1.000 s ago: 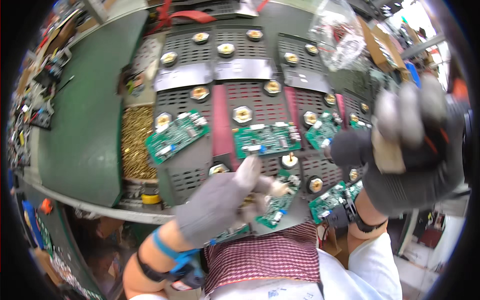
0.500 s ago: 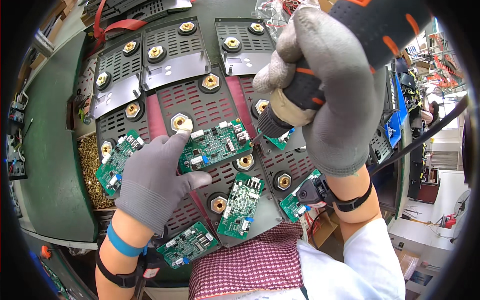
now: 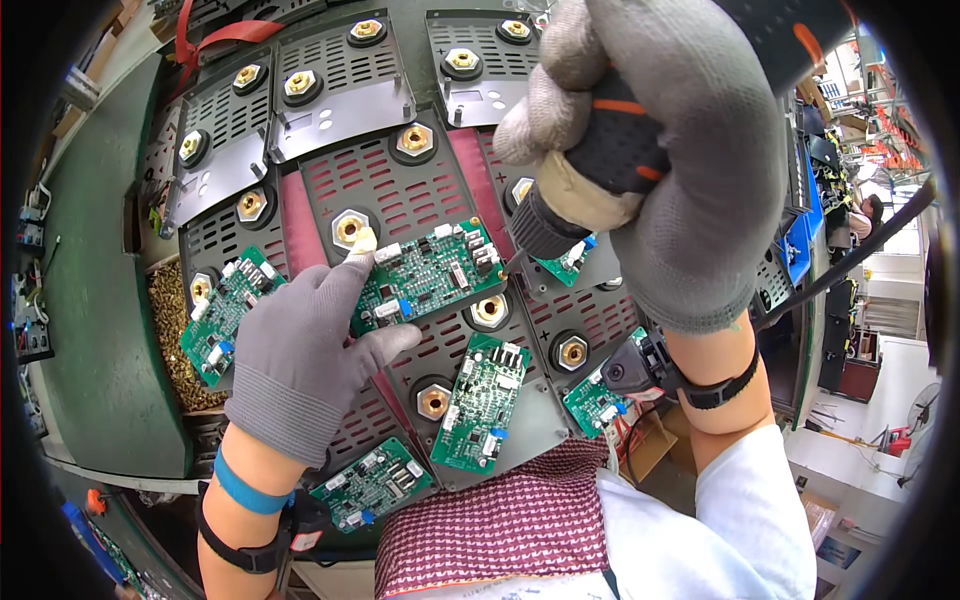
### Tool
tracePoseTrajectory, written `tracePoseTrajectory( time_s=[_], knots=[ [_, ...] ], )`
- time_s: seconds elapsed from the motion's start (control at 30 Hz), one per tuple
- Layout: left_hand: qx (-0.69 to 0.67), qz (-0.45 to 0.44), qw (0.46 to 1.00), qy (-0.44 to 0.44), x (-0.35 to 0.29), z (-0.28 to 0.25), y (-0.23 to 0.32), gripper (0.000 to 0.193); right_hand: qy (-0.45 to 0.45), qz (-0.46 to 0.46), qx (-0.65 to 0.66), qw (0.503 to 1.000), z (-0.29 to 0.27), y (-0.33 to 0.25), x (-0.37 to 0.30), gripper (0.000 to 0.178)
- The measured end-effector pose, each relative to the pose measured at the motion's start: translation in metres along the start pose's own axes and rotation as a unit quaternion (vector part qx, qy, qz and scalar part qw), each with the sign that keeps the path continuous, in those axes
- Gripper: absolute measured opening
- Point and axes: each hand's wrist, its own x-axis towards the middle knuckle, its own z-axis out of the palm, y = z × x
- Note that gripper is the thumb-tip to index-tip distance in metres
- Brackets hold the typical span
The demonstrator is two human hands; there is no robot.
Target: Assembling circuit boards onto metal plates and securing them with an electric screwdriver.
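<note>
My right hand (image 3: pixel 705 170), in a grey glove, is wrapped round a black and orange electric screwdriver (image 3: pixel 620 150) with tape near its nose. Its bit points down at the right corner of a green circuit board (image 3: pixel 435 272), where a brass-coloured screw shows. That board lies on a dark slotted metal plate (image 3: pixel 385 195). From the left, my gloved left hand (image 3: pixel 300 360) holds the board's left end, index finger at the upper edge and thumb at the lower. The index fingertip has a pale covering and sits beside a brass nut (image 3: pixel 350 228). The left hand's other fingers are hidden.
More slotted plates (image 3: pixel 340 100) with brass nuts cover the bench. Loose circuit boards lie on the left (image 3: pixel 230 318), front (image 3: pixel 483 405), lower left (image 3: pixel 372 485) and right (image 3: pixel 600 402). A tray of small brass screws (image 3: pixel 175 345) stands left. A black cable (image 3: pixel 850 265) runs on the right.
The view has shifted slightly, so the plates sit a little higher in it. Both hands keep their hold, and the screwdriver bit stays at the board's right corner.
</note>
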Motion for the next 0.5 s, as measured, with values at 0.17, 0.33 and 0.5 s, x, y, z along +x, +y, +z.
tracePoseTrajectory(
  time_s=[0.17, 0.33, 0.5],
  knots=[
    [0.032, 0.014, 0.999, 0.013, 0.001, 0.002, 0.001, 0.063, -0.028, 0.021, 0.01, 0.999, 0.0, 0.006, 0.004, 0.025],
    [0.037, 0.036, 0.998, 0.028, -0.002, 0.003, -0.002, 0.063, -0.051, 0.03, 0.028, 0.998, 0.0, 0.007, 0.005, 0.025],
    [0.051, 0.032, 0.997, 0.037, -0.001, 0.001, -0.001, 0.064, -0.088, -0.006, 0.053, 0.995, -0.004, -0.004, 0.01, 0.026]
  ],
)
